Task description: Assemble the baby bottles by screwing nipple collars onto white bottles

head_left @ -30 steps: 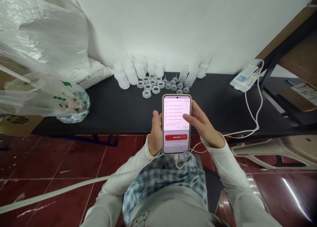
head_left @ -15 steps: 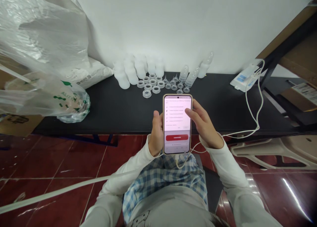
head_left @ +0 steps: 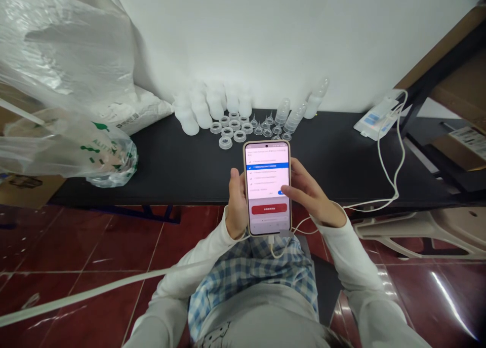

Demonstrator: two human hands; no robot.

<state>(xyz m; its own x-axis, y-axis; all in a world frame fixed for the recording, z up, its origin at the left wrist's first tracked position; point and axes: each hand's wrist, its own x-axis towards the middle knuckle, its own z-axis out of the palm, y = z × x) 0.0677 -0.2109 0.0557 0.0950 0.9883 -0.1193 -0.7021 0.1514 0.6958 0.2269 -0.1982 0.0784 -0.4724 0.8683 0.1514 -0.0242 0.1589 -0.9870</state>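
Flat black desk (head_left: 182,170).
Your left fingers (head_left: 234,181) clasp a beige-cased rectangular phone (head_left: 266,188); right fingers (head_left: 295,194) half curled, one over its screen, grip unclear.

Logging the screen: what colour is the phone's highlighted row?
Blue, on the phone, as the head view shows.

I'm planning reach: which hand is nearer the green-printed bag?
Left. The left hand holds the phone, to the right of the bag and apart from it; the right hand is farther right, beyond the phone, one digit at its screen.
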